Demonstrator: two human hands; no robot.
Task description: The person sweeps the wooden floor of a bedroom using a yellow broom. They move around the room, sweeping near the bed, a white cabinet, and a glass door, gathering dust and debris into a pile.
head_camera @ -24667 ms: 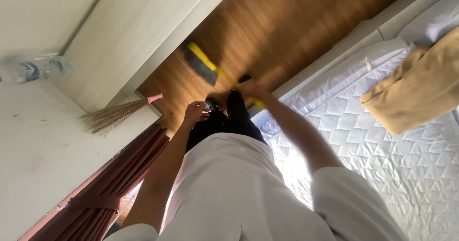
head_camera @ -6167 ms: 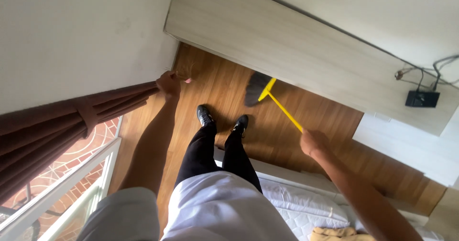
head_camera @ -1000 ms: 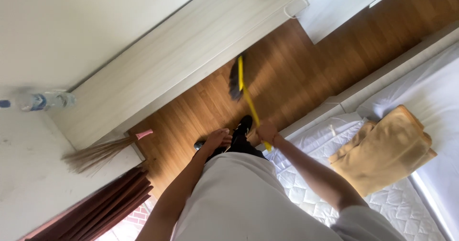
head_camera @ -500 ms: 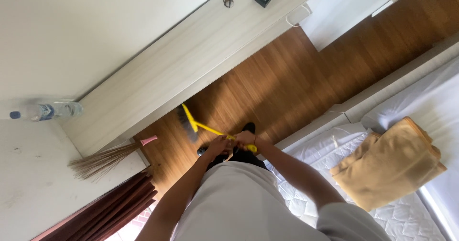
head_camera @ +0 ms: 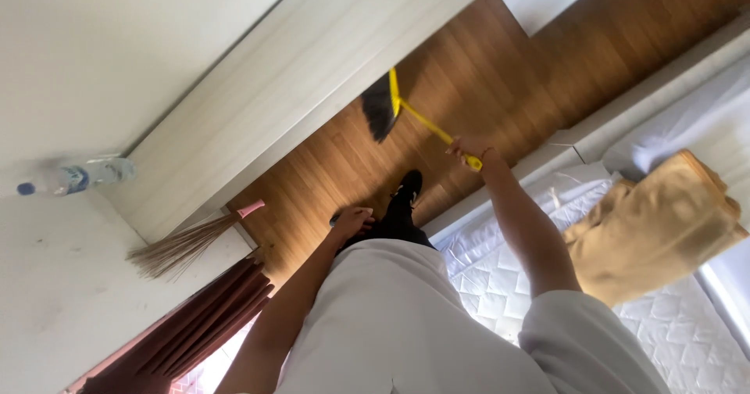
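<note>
Right hand (head_camera: 469, 148) fingers wrapped tight on the yellow broom (head_camera: 406, 112) handle, its dark head over the wood floor (head_camera: 484, 58) beside the bed (head_camera: 508, 245), left hand (head_camera: 353, 220) loose and empty (short, low strokes toward the feet would probably suit best)

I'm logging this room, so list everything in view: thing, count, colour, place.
broom: 1, yellow handle, dark bristles, over the wood floor, held in right hand
straw broom: 1, tan with pink handle, beside the curtain
curtain: 1, reddish brown, lower left
water bottle: 1, clear with blue cap, on white surface at left
folded cloth: 1, tan, on the white quilted mattress
shoe: 1 visible, black, on floor
left hand: empty, by the thigh
right hand: gripping broom handle
</note>
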